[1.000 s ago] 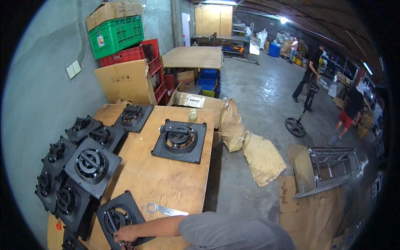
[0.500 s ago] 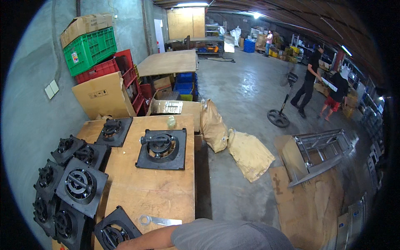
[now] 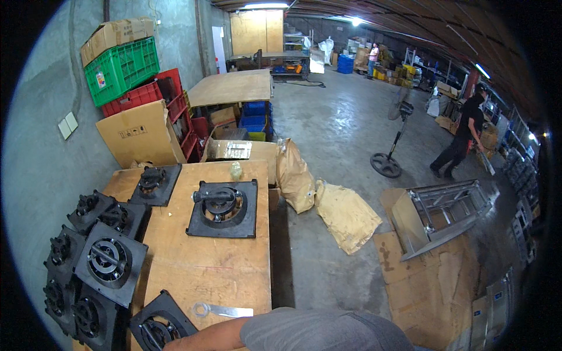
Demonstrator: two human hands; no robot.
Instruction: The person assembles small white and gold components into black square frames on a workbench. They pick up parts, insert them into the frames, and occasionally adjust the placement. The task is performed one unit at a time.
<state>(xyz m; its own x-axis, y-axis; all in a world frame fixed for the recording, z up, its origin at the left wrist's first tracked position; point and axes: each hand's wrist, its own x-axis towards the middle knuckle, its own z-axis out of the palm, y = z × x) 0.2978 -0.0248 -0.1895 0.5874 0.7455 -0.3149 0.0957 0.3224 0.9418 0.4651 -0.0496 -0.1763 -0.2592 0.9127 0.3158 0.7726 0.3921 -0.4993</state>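
Swung rightward since a second ago, the view now cuts off most of the right hand point(image 3: 173, 347) at the lower edge, so I cannot tell whether its fingers are apart or clamped; the left hand is out of view. Partly covered there, a black burner point(image 3: 157, 322) lies near left on the table point(image 3: 222, 257), cornerwise, its tube point(image 3: 150, 337) running lengthwise from near right to far left. Just right lies a ring-ended wrench point(image 3: 229, 310). Far right, a co-worker point(image 3: 466, 130) has moved farther right.
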